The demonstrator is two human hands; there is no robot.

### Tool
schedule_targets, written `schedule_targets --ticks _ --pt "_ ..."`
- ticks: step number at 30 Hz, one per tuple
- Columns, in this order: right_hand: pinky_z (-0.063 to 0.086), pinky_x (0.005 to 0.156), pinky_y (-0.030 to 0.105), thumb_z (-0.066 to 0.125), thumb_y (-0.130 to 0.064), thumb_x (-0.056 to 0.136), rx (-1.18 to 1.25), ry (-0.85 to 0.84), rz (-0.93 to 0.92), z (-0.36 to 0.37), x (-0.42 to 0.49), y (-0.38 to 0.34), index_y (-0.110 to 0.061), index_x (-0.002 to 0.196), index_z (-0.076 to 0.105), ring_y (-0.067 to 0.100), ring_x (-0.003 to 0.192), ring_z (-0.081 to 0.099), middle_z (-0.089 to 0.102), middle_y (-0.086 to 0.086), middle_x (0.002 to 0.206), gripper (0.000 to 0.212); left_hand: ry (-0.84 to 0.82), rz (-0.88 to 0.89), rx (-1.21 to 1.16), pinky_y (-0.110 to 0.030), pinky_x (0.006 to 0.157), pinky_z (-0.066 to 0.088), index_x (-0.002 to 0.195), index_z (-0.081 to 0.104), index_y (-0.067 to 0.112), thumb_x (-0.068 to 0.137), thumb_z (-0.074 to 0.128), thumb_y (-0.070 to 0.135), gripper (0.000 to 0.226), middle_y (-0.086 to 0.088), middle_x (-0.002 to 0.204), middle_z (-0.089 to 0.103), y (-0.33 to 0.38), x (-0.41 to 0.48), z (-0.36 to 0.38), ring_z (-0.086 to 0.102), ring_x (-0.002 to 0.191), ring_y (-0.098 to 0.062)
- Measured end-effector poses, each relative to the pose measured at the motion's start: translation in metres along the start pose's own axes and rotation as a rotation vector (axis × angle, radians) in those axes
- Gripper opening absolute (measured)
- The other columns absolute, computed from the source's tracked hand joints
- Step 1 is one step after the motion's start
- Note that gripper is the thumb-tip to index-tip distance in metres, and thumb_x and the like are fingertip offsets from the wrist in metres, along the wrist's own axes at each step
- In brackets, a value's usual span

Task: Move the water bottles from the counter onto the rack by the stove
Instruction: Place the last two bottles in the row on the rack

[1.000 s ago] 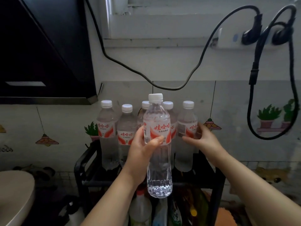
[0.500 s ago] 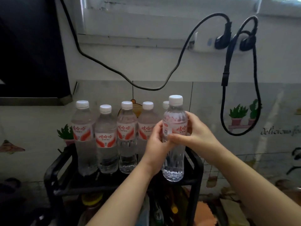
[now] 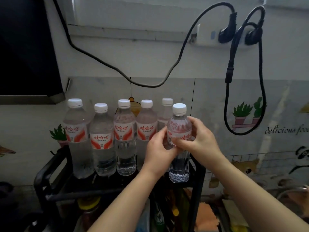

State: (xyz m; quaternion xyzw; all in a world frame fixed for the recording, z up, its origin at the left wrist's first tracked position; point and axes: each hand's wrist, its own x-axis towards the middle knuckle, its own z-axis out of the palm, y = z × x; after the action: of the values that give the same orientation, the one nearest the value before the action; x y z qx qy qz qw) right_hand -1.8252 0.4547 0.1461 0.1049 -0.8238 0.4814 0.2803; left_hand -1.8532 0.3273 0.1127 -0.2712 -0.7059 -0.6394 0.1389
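Observation:
Both hands hold one clear water bottle (image 3: 179, 121) with a white cap and a red label, upright at the right end of the black rack (image 3: 48, 166). My left hand (image 3: 158, 148) wraps its left side and my right hand (image 3: 195, 139) grips its right side at the label. The bottle's base sits at the level of the rack's top shelf; whether it rests there I cannot tell. Several matching bottles stand in a row on the rack to the left, the leftmost water bottle (image 3: 76, 138) being nearest the wall corner. One more bottle (image 3: 165, 113) stands behind the held one.
Black power cables (image 3: 229, 77) hang from a wall socket strip (image 3: 215, 36) above the rack. A dark range hood (image 3: 26, 47) fills the upper left. Sauce bottles and packets (image 3: 88, 208) crowd the rack's lower shelf. The wall behind has plant stickers.
The held bottle moved from mid-air at the rack's centre to its right end and lower. My right hand left the back bottle and joined the left hand on the held one.

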Motion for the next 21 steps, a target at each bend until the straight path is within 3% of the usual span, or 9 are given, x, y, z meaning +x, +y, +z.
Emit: schedule_targets --ticks 5,10,14,17,21 --pt "0.049 0.066 0.004 0.08 -0.016 0.068 0.02 0.011 0.052 -0.004 0.007 0.005 -0.025 0.116 0.048 -0.017 0.08 0.059 0.057 -0.023 0.092 0.058 0.093 -0.021 0.224 -0.027 0.098 0.048 0.129 0.053 0.021 0.074 0.076 0.031 0.06 0.006 0.123 0.058 -0.002 0.0 -0.002 0.054 0.113 -0.007" --pt "0.048 0.068 0.008 0.078 -0.022 0.071 0.033 0.025 0.109 -0.007 0.01 0.009 -0.021 0.128 0.045 -0.009 0.087 0.055 0.055 -0.024 0.096 0.066 0.056 -0.112 0.267 -0.032 0.104 0.045 0.133 0.046 0.02 0.078 0.073 0.026 0.062 0.003 0.131 0.055 -0.01 -0.01 0.001 0.051 0.12 -0.011" --pt "0.05 0.081 0.016 0.077 -0.026 0.072 0.04 0.012 0.14 -0.004 0.005 0.012 -0.022 0.131 0.041 0.0 0.097 0.058 0.058 -0.016 0.106 0.069 0.02 -0.161 0.285 -0.035 0.106 0.042 0.136 0.043 0.019 0.08 0.07 0.026 0.063 0.002 0.134 0.053 -0.014 -0.016 0.007 0.049 0.123 -0.013" --pt "0.048 0.07 0.011 0.078 -0.024 0.071 0.049 0.0 0.174 0.0 0.001 0.015 -0.02 0.126 0.045 -0.003 0.094 0.059 0.06 -0.017 0.101 0.063 0.018 -0.169 0.29 -0.035 0.105 0.043 0.137 0.043 0.018 0.082 0.068 0.026 0.061 0.002 0.134 0.052 -0.014 -0.017 0.009 0.049 0.123 -0.013" --pt "0.047 0.068 0.01 0.079 -0.02 0.07 0.038 -0.006 0.212 0.004 -0.009 0.021 -0.017 0.13 0.043 -0.006 0.089 0.057 0.058 -0.017 0.1 0.07 0.03 -0.185 0.298 -0.039 0.104 0.045 0.136 0.043 0.017 0.082 0.067 0.028 0.06 -0.001 0.133 0.054 -0.012 -0.017 0.007 0.051 0.122 -0.015"
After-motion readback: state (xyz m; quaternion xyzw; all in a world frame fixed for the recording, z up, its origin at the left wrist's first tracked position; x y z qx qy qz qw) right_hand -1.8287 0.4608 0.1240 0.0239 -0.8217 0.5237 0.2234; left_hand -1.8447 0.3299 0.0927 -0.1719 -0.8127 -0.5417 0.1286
